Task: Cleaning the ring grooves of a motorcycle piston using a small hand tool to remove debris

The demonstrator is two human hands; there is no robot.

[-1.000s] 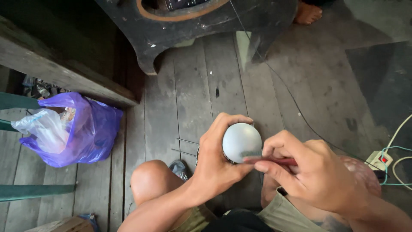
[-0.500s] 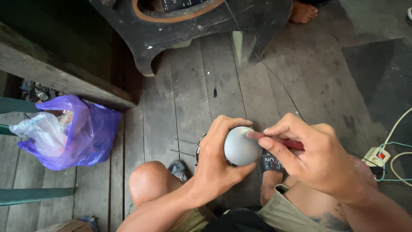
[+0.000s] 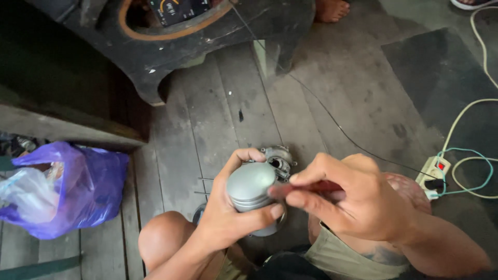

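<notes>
currently the grey metal cylinder (image 3: pixel 251 187) serves as the reference part; all positions below are given relative to it.

far to the left of the cylinder, a purple plastic bag (image 3: pixel 78 189) lies on the wooden plank floor (image 3: pixel 207 129), with a clear plastic bag (image 3: pixel 23 194) stuffed in its mouth. above and left of the cylinder stands a dark curved housing (image 3: pixel 171 49) with an orange rim.

the left hand (image 3: pixel 228 218) is clenched around the cylinder: fingers wrap the far side, and the thumb presses its near lower edge. the cylinder is held above the floor, between the person's knees. it is matt silver-grey, with a smooth, slightly domed top face and horizontal grooves running round its side wall. the lower part is hidden by the hand.

just behind and right of the cylinder, a small metal engine part (image 3: pixel 277 158) with ports and fittings shows past the fingertips; whether it rests on the floor cannot be told.

directly right of the cylinder, the right hand (image 3: pixel 358 202) grips a red-handled tool (image 3: pixel 311 187) pinched between thumb and fingers. the tool end meets the cylinder's right side; the tip itself is blurred.

far right of the cylinder, a white power strip (image 3: pixel 433 173) lies on the floor with white and teal cables (image 3: pixel 469 155) looped beside it. a thin black wire (image 3: pixel 332 119) runs across the floor above the right hand.
</notes>
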